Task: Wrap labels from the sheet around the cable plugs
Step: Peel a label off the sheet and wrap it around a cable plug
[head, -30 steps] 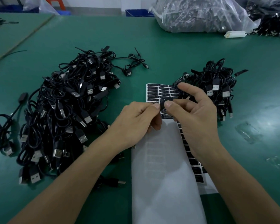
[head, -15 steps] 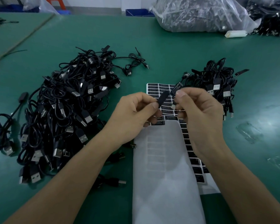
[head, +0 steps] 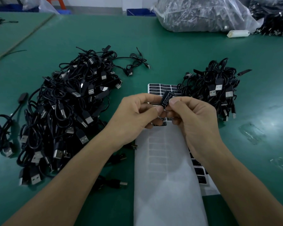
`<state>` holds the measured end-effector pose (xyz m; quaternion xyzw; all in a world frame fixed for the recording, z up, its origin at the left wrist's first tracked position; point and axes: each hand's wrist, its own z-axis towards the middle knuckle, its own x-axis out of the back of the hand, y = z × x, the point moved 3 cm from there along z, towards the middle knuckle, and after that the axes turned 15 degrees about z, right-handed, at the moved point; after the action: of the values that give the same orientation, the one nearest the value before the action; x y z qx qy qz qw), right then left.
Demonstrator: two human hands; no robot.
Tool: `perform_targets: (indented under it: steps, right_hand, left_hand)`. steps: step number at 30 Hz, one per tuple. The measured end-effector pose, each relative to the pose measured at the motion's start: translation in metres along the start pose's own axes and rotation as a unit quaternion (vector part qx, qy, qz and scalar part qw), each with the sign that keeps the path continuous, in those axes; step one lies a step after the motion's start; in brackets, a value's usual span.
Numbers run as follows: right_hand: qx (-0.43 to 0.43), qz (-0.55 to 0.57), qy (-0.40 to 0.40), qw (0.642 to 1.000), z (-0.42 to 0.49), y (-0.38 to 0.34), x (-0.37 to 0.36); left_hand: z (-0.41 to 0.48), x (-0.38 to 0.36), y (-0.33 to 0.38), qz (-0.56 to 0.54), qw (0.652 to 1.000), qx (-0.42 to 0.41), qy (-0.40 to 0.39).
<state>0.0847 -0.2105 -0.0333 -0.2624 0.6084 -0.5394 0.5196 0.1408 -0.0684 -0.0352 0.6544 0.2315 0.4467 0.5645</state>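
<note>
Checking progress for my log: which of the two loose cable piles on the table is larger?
The left pile, beside the left hand, spreads far wider than the right pile beyond the right hand.

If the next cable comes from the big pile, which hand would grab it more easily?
Probably the left. The left hand sits beside the big pile, while the right hand is across the label sheet, by the smaller pile. Both pinch the plug.

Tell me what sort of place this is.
Probably a factory assembly bench: heaps of identical black USB cables on a green table, a sheet of black labels, and a clear bag of more cables behind.
</note>
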Motion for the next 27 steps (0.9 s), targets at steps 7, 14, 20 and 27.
perform_targets:
  steps: [7, 14, 20, 27]
  right_hand:
    - [0.007, -0.021, 0.000, 1.000, 0.0001, -0.0011, -0.0005]
    - [0.018, -0.063, -0.011, 0.998, 0.0005, -0.0027, 0.0002]
    - [0.023, -0.076, -0.008, 0.997, 0.0004, -0.0019, -0.0002]
    - [0.035, -0.086, -0.019, 0.995, 0.0005, -0.0034, -0.0009]
  left_hand:
    - [-0.0016, -0.0007, 0.0021, 0.018, 0.999, -0.026, -0.031]
    - [-0.0011, -0.0031, 0.0006, 0.002, 0.999, -0.020, -0.038]
    - [-0.0019, -0.0028, 0.0013, 0.006, 0.998, -0.038, -0.052]
    - [-0.0022, -0.0021, 0.0025, 0.002, 0.998, -0.036, -0.054]
